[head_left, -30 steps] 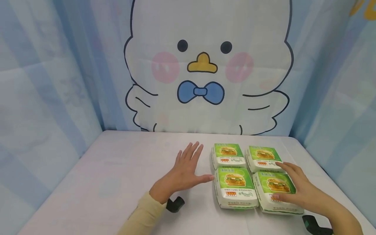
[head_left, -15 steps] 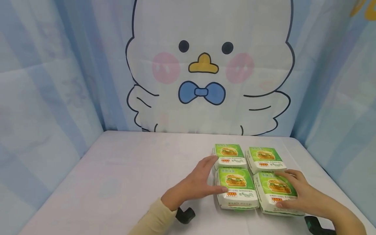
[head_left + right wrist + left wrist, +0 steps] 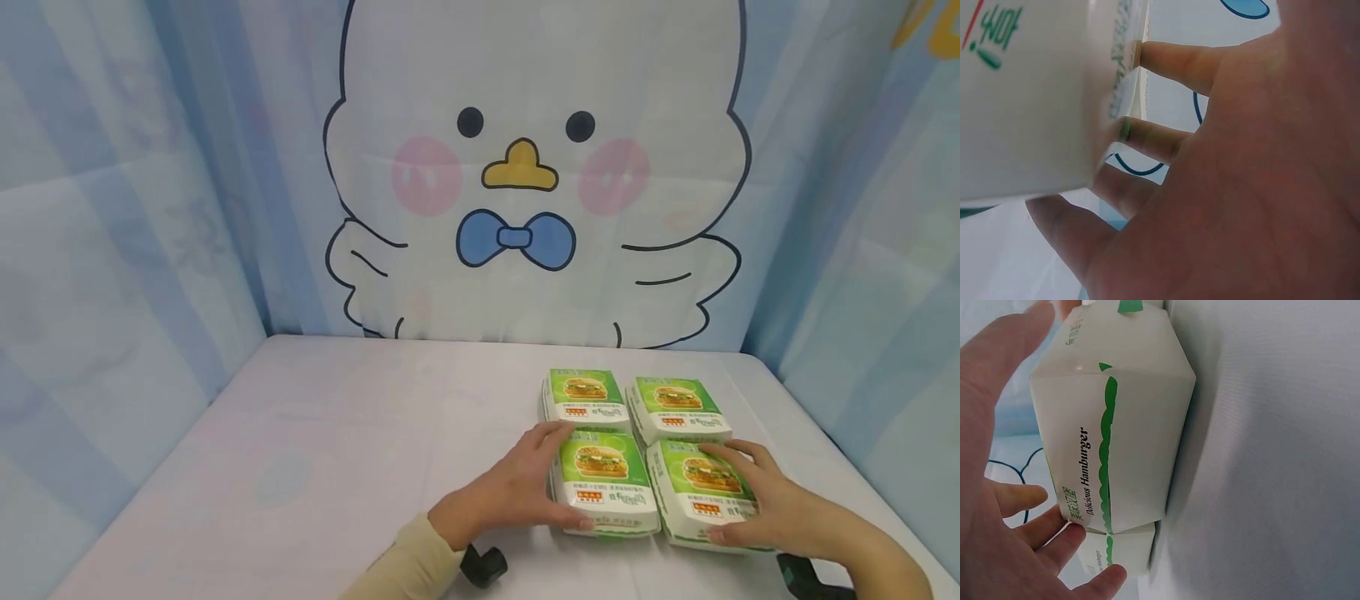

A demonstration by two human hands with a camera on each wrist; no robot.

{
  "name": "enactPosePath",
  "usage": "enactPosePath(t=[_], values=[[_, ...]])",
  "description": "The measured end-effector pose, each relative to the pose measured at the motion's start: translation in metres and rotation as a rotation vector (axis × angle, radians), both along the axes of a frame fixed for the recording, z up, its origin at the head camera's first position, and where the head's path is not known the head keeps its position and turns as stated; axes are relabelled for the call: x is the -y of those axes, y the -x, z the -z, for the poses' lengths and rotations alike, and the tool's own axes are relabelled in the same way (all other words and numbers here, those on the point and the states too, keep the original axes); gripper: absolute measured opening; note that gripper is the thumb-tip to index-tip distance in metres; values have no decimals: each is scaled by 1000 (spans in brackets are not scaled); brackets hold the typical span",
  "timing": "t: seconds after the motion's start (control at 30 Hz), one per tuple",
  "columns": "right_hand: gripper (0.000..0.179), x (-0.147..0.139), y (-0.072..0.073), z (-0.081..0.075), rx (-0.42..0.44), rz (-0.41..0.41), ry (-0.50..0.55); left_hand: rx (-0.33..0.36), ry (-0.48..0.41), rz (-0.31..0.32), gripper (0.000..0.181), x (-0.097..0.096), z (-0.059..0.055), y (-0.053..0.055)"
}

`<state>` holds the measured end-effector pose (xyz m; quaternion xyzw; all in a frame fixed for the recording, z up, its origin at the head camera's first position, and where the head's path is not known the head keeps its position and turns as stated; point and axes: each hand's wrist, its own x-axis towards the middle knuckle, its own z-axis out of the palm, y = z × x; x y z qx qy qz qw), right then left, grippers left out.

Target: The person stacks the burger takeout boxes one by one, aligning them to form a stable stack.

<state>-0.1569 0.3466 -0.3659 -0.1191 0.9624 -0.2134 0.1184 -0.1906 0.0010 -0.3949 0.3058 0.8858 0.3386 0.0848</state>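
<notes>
Four-cornered hamburger boxes, white with green lids and a burger picture, stand two by two on the table's right side. At the front-left hamburger box (image 3: 611,467) is my left hand (image 3: 510,487), thumb at its front edge and fingers at its far left corner. The left wrist view shows this box's white side (image 3: 1135,444) with "Delicious Hamburger" lettering. My right hand (image 3: 787,504) grips the front-right hamburger box (image 3: 701,475), thumb in front and fingers behind. In the right wrist view, fingertips meet the edge of a white box (image 3: 1029,125).
Behind them stand the rear-left box (image 3: 585,387) and rear-right box (image 3: 677,396), close to the front ones. A white cloth covers the table (image 3: 300,467). Blue-and-white curtains (image 3: 150,208) with a cartoon bird enclose the sides and back.
My left hand has come right and toward me, from beside the boxes with fingers spread to around the front-left box. The right hand has shifted slightly toward me at its box.
</notes>
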Motion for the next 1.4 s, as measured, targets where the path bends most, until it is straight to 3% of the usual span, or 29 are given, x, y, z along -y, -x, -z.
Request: enactPosePath(t=[0.33,0.63,0.9,1.4], values=[[101,-2,0,5,-20,-3,-10,-56,23,35,110,1,2,0],[106,-2,2,6,32,-17,23,-128,28,72,109,12,-7,3],[115,3,4,3,42,12,18,-118,-32,26,109,25,-19,5],[106,2,2,0,-9,17,-20,-119,-127,-45,105,58,-41,12]])
